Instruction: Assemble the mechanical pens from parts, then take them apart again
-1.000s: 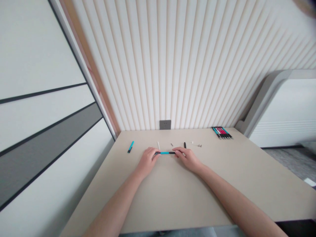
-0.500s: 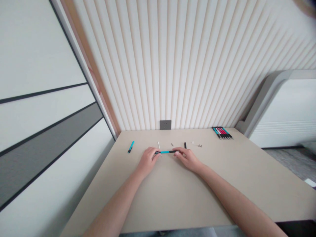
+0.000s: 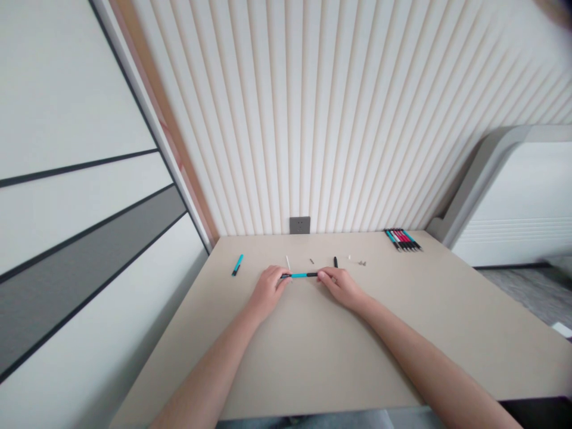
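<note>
Desk: we sit at a beige desk (image 3: 339,351) | Pens: a row of pens (image 3: 402,239) lies at its far right corner | Grip: our left hand (image 3: 268,292) and right hand (image 3: 342,287) are closed on opposite ends of a teal-and-black pen (image 3: 304,275), just below frame centre

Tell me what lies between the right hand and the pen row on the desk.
The head view shows a short black pen part, a tiny white piece and small metal bits between the right hand and the pen row.
</note>
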The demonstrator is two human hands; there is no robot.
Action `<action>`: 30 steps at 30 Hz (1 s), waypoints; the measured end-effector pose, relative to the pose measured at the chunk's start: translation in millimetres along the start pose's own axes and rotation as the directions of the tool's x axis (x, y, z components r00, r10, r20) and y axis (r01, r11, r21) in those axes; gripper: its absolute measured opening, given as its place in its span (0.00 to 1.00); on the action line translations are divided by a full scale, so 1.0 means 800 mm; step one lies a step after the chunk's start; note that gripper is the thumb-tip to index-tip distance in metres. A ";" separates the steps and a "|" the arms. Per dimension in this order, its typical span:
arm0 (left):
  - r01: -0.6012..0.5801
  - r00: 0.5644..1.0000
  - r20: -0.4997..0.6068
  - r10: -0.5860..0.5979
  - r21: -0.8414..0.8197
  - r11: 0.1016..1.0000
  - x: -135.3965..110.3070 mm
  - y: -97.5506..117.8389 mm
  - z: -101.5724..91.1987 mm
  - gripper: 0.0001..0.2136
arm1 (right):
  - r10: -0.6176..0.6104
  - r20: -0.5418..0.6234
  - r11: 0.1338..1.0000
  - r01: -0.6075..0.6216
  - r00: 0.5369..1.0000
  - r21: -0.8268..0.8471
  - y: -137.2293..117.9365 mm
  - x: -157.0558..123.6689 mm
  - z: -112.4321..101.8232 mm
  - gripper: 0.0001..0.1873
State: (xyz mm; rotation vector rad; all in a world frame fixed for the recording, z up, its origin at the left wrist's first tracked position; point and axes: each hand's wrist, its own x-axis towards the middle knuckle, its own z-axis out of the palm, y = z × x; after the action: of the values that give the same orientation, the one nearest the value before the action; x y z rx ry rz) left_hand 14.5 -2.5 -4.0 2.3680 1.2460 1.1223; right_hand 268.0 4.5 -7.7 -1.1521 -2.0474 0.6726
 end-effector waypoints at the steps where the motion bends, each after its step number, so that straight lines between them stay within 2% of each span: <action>1: 0.007 1.000 -0.005 -0.007 0.001 1.000 0.000 0.000 0.000 0.03 | -0.017 -0.017 1.000 0.017 1.000 0.020 -0.001 0.000 0.000 0.16; 4: 0.019 1.000 -0.003 -0.019 0.002 1.000 0.000 0.000 0.000 0.03 | -0.060 -0.051 0.996 0.063 0.997 0.057 -0.003 0.000 -0.002 0.14; 7: -0.001 1.000 0.009 0.001 -0.001 1.000 0.000 -0.001 0.000 0.03 | -0.057 -0.035 0.998 0.057 0.998 0.014 -0.002 0.001 -0.002 0.13; 12: -0.037 0.999 0.033 0.037 0.010 0.999 0.000 -0.002 0.001 0.04 | -0.007 0.040 0.998 0.009 0.999 -0.064 0.002 0.001 0.000 0.26; 14: -0.019 1.000 0.016 0.019 0.007 1.000 0.000 -0.003 0.002 0.04 | 0.001 0.033 0.999 0.000 0.999 -0.044 0.002 0.001 0.000 0.22; 16: 0.001 1.000 -0.003 -0.001 -0.001 1.000 0.000 -0.003 0.001 0.04 | -0.024 0.001 1.000 0.024 1.000 -0.005 0.002 0.002 0.000 0.15; 21: 0.000 1.000 -0.001 0.000 -0.005 1.000 -0.001 -0.003 0.000 0.03 | -0.084 -0.024 0.996 0.085 0.996 0.009 -0.001 0.001 -0.002 0.11; 23: -0.014 1.000 0.008 0.014 0.006 1.000 0.000 -0.003 0.000 0.03 | -0.086 0.003 0.996 0.086 0.996 -0.039 -0.002 0.001 -0.003 0.13; 27: -0.035 0.999 0.020 0.035 0.021 0.999 0.001 -0.004 0.000 0.03 | -0.075 0.077 0.992 0.082 0.994 -0.100 -0.003 0.001 -0.002 0.24; 30: -0.019 1.000 0.004 0.019 0.015 1.000 0.000 -0.004 0.001 0.04 | -0.062 0.052 0.996 0.065 0.997 -0.069 -0.001 0.000 -0.001 0.19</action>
State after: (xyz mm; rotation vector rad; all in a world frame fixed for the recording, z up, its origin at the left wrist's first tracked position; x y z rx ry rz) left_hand 13.1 -0.4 -5.7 2.3973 1.2373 1.1173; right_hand 268.0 4.5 -6.2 -1.1147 -2.1553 0.6079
